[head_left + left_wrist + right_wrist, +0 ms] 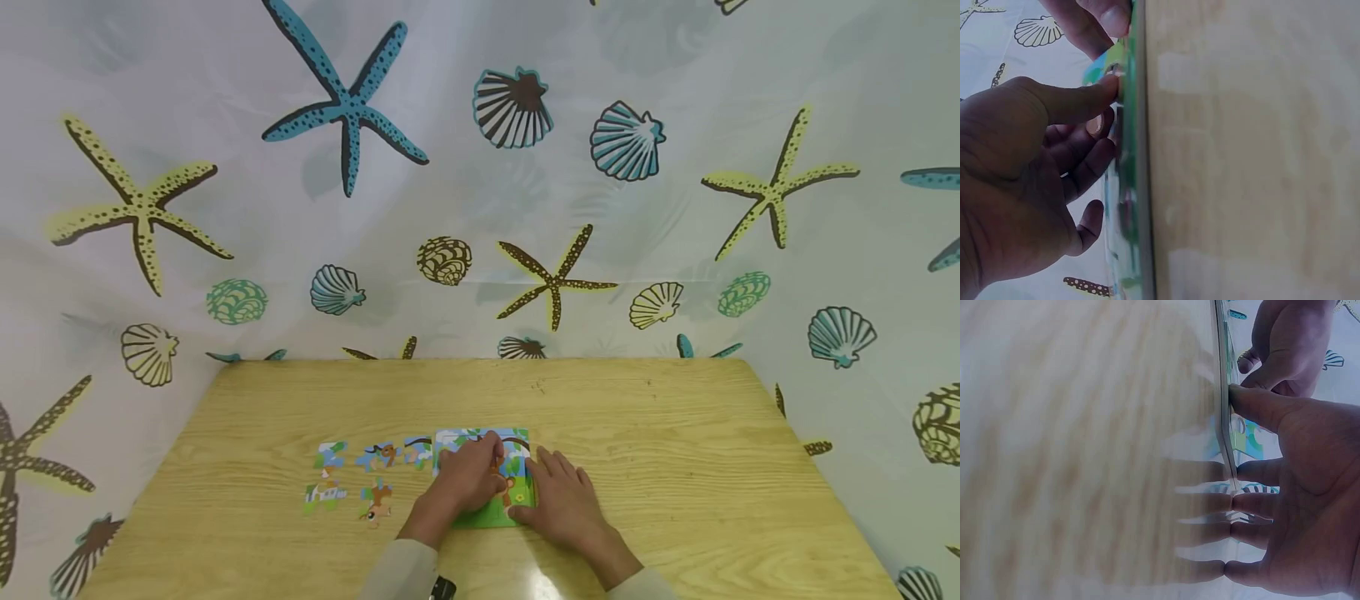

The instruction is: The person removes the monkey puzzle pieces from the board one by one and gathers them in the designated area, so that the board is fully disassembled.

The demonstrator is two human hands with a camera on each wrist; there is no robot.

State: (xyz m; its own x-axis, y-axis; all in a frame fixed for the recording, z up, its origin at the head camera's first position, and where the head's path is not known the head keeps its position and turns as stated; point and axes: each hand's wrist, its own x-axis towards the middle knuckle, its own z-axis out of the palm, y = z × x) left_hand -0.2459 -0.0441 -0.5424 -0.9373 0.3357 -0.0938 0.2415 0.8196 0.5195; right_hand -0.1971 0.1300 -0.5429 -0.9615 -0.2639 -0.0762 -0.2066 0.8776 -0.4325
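A jigsaw puzzle board (pixel 487 520) with a green lower part and blue upper part lies on the table. Over it my left hand (pixel 467 477) has curled fingers; in the left wrist view its thumb and fingers pinch at a small blue-green puzzle piece (pixel 1099 67) tilted up from the board, partly hidden. My right hand (pixel 562 500) spreads over the board's right edge. From the right wrist view, its thumb rests on the board's edge (pixel 1224 419) and the other fingertips (pixel 1235 567) touch the tabletop.
Left of the board lie loose puzzle pieces: a blue-green one (pixel 331 454), one with a brown animal (pixel 384 454), one with a branch (pixel 417 451), a light one (pixel 325 495) and one with an animal's face (pixel 377 505). A patterned curtain (pixel 450 192) surrounds the wooden table (pixel 675 442).
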